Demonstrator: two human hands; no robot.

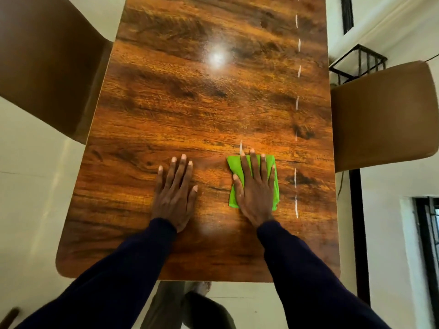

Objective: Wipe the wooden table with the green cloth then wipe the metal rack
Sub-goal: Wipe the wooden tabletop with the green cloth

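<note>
A glossy wooden table fills the middle of the view. A folded green cloth lies flat on it near the front right. My right hand presses down on the cloth, palm flat and fingers spread. My left hand rests flat on the bare wood to the left of the cloth, holding nothing. A black metal rack stands on the floor beyond the table's right edge, partly hidden behind a chair.
A brown chair stands against the table's right side and another brown chair at the left. Light floor surrounds the table. A dark window frame is at the far right. My feet show under the near edge.
</note>
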